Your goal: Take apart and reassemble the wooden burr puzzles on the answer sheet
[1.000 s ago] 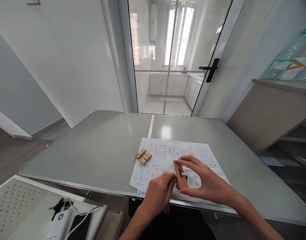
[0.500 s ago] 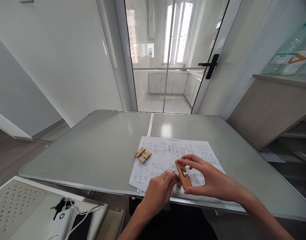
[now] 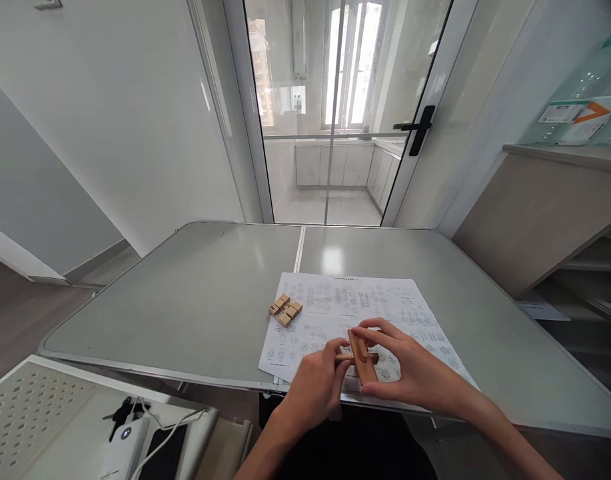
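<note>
My right hand [image 3: 418, 370] grips a flat, reddish-brown wooden puzzle piece [image 3: 367, 375] with a cut-out, thumb at its near end and fingertips at its far end. In my left hand [image 3: 311, 381], closed fingers pinch a narrower brown wooden stick [image 3: 343, 359]. The stick crosses the flat piece, and its tip shows on the right side, seemingly through the cut-out. My left fingers hide much of the stick. Both pieces are held above a printed paper sheet [image 3: 330, 300]. A group of light wooden block pieces [image 3: 285, 311] lies at the sheet's left edge.
The grey table [image 3: 205, 293] has a metal seam strip and edge. At lower left stands a white cart [image 3: 60, 427] carrying a white power bank [image 3: 122, 447], a dark phone, keys and a cable. A glass door closes off the far side; bottles [image 3: 580, 113] stand on the right shelf.
The flat piece has come down slightly leftward, and the stick now crosses it with its tip showing on the right. Both hands have drawn closer together; the light blocks stay put.
</note>
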The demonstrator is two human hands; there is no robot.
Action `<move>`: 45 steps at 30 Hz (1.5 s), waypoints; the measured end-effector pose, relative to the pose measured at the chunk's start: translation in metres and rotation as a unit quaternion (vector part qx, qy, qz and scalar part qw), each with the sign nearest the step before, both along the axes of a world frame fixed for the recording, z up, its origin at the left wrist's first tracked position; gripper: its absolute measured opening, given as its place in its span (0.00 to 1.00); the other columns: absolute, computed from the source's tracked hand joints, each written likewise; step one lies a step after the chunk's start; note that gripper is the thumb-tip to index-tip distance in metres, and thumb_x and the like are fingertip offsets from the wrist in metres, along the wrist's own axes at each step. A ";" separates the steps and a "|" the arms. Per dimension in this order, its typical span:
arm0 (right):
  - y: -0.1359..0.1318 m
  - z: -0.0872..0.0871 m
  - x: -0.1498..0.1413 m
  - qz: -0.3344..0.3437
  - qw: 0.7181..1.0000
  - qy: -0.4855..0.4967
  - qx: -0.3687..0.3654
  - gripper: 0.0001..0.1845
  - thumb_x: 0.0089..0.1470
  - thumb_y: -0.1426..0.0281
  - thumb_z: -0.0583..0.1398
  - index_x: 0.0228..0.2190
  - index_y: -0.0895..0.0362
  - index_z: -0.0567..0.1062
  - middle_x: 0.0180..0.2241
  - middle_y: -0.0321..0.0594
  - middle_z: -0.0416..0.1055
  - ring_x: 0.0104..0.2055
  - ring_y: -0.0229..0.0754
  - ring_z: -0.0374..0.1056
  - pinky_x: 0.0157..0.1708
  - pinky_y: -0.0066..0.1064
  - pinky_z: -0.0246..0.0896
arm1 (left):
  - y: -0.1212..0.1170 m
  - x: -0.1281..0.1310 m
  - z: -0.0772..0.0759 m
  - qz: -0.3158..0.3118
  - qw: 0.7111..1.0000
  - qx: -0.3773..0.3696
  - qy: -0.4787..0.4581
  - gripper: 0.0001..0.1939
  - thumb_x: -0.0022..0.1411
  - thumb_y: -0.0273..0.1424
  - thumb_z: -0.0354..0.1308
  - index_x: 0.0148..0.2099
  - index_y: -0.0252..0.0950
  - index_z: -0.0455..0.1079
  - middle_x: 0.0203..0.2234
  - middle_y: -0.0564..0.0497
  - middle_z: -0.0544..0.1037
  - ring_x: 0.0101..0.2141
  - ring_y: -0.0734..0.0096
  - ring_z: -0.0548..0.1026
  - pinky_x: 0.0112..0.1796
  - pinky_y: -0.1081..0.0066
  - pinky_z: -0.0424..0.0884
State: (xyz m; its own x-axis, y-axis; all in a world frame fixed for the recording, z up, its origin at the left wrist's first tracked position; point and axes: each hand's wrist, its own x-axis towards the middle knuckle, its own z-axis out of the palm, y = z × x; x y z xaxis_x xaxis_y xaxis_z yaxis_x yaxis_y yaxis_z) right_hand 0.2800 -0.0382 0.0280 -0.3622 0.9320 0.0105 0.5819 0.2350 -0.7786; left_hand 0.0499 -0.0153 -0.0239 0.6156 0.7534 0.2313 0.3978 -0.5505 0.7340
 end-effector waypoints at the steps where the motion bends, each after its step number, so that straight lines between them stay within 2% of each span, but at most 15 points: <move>1: -0.001 0.001 -0.001 -0.003 1.000 0.003 -0.002 0.40 0.52 0.56 0.71 0.64 0.41 0.68 0.65 0.42 0.61 0.60 0.56 0.69 0.58 0.45 0.70 | 0.000 0.000 0.000 0.005 1.000 -0.002 -0.003 0.15 0.76 0.29 0.48 0.61 0.41 0.58 0.47 0.44 0.85 0.51 0.56 0.82 0.50 0.60 0.75; 4: -0.003 0.003 -0.003 -0.008 1.000 0.014 -0.011 0.39 0.52 0.58 0.71 0.63 0.40 0.69 0.65 0.42 0.61 0.58 0.55 0.71 0.57 0.45 0.71 | 0.000 -0.001 0.002 0.018 1.000 -0.014 -0.012 0.15 0.75 0.30 0.49 0.61 0.41 0.58 0.45 0.44 0.85 0.48 0.57 0.82 0.48 0.61 0.75; 7: -0.002 0.002 -0.005 -0.008 0.999 0.037 -0.015 0.38 0.52 0.57 0.71 0.62 0.41 0.70 0.64 0.42 0.61 0.57 0.55 0.72 0.58 0.46 0.71 | 0.000 -0.002 0.005 0.003 0.999 -0.037 -0.029 0.15 0.76 0.30 0.47 0.62 0.41 0.56 0.44 0.45 0.85 0.49 0.58 0.81 0.49 0.61 0.74; 9: -0.001 0.000 -0.005 -0.007 0.997 0.075 -0.026 0.37 0.52 0.57 0.72 0.62 0.43 0.71 0.64 0.42 0.62 0.57 0.53 0.72 0.59 0.47 0.70 | 0.000 -0.003 0.005 -0.001 0.997 -0.058 -0.048 0.14 0.77 0.31 0.46 0.61 0.41 0.55 0.42 0.46 0.84 0.46 0.60 0.82 0.47 0.63 0.74; 12: 0.003 -0.005 -0.010 -0.014 0.985 0.158 -0.064 0.35 0.53 0.57 0.72 0.60 0.46 0.73 0.62 0.42 0.64 0.55 0.51 0.74 0.62 0.46 0.67 | 0.000 -0.003 0.002 0.042 0.993 -0.078 -0.078 0.15 0.77 0.33 0.46 0.62 0.40 0.55 0.35 0.50 0.80 0.36 0.65 0.80 0.40 0.66 0.74; 14: 0.005 -0.008 -0.015 -0.035 0.972 0.213 -0.095 0.34 0.53 0.56 0.72 0.59 0.48 0.74 0.62 0.42 0.66 0.55 0.51 0.75 0.63 0.46 0.66 | -0.001 -0.004 0.000 0.075 0.989 -0.085 -0.098 0.17 0.76 0.34 0.48 0.63 0.40 0.53 0.34 0.52 0.77 0.32 0.68 0.77 0.38 0.67 0.73; 17: 0.005 -0.012 -0.023 -0.076 0.950 0.265 -0.149 0.35 0.51 0.52 0.72 0.57 0.50 0.74 0.59 0.44 0.73 0.56 0.55 0.75 0.60 0.47 0.69 | -0.002 -0.002 0.000 0.078 0.983 -0.102 -0.129 0.25 0.73 0.34 0.54 0.66 0.41 0.49 0.37 0.52 0.76 0.36 0.68 0.76 0.40 0.66 0.74; 20: 0.005 -0.015 -0.028 -0.100 0.933 0.285 -0.194 0.39 0.50 0.47 0.71 0.58 0.52 0.74 0.49 0.45 0.81 0.55 0.59 0.76 0.60 0.52 0.67 | -0.003 0.000 0.001 0.065 0.984 -0.100 -0.132 0.41 0.62 0.30 0.65 0.69 0.43 0.45 0.41 0.51 0.76 0.40 0.66 0.76 0.44 0.64 0.75; 23: 0.005 -0.017 -0.029 -0.109 0.924 0.305 -0.203 0.42 0.49 0.45 0.71 0.58 0.53 0.74 0.47 0.46 0.83 0.55 0.61 0.76 0.61 0.53 0.65 | -0.002 0.001 -0.002 0.062 0.989 -0.089 -0.103 0.53 0.56 0.28 0.68 0.73 0.44 0.39 0.41 0.52 0.75 0.37 0.67 0.75 0.43 0.63 0.75; 25: 0.005 -0.018 -0.029 -0.109 0.920 0.312 -0.210 0.42 0.48 0.44 0.71 0.58 0.53 0.75 0.47 0.46 0.83 0.56 0.61 0.76 0.62 0.53 0.64 | 0.000 0.001 -0.005 0.066 0.990 -0.091 -0.083 0.52 0.58 0.29 0.67 0.73 0.44 0.37 0.40 0.53 0.75 0.34 0.69 0.74 0.40 0.65 0.74; 29: 0.004 -0.021 -0.030 -0.101 0.915 0.321 -0.224 0.42 0.48 0.46 0.71 0.59 0.54 0.74 0.45 0.45 0.84 0.56 0.59 0.75 0.63 0.50 0.64 | 0.003 -0.001 -0.009 0.068 0.987 -0.117 -0.081 0.44 0.65 0.33 0.65 0.73 0.44 0.42 0.36 0.55 0.72 0.30 0.73 0.71 0.36 0.68 0.71; 35: 0.001 -0.023 -0.034 -0.115 0.916 0.314 -0.222 0.42 0.49 0.48 0.72 0.60 0.53 0.72 0.52 0.46 0.81 0.59 0.59 0.73 0.64 0.52 0.62 | 0.005 -0.006 -0.007 0.039 0.976 -0.175 -0.127 0.42 0.65 0.36 0.66 0.72 0.45 0.46 0.38 0.55 0.68 0.28 0.77 0.67 0.34 0.71 0.71; 41: 0.001 -0.016 -0.039 -0.110 0.923 0.298 -0.218 0.43 0.46 0.43 0.71 0.57 0.54 0.76 0.47 0.47 0.83 0.57 0.61 0.75 0.61 0.52 0.66 | 0.006 -0.008 -0.011 0.020 0.968 -0.206 -0.139 0.46 0.58 0.21 0.63 0.72 0.48 0.46 0.32 0.59 0.63 0.27 0.78 0.64 0.31 0.75 0.66; 45: 0.003 -0.019 -0.043 -0.108 0.920 0.311 -0.213 0.42 0.45 0.43 0.72 0.56 0.53 0.77 0.49 0.47 0.82 0.57 0.61 0.75 0.61 0.51 0.66 | 0.008 -0.009 -0.011 0.026 0.970 -0.197 -0.141 0.47 0.56 0.18 0.61 0.71 0.48 0.46 0.34 0.58 0.62 0.28 0.78 0.63 0.33 0.75 0.66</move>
State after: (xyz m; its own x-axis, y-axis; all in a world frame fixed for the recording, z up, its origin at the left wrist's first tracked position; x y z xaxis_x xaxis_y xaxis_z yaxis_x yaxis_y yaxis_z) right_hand 0.2373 -0.0351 0.0091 -0.2143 0.9494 -0.2294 -0.0091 -0.2368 -0.9715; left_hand 0.0404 -0.0073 -0.0353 0.5282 0.8460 0.0720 0.1706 -0.1888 0.9671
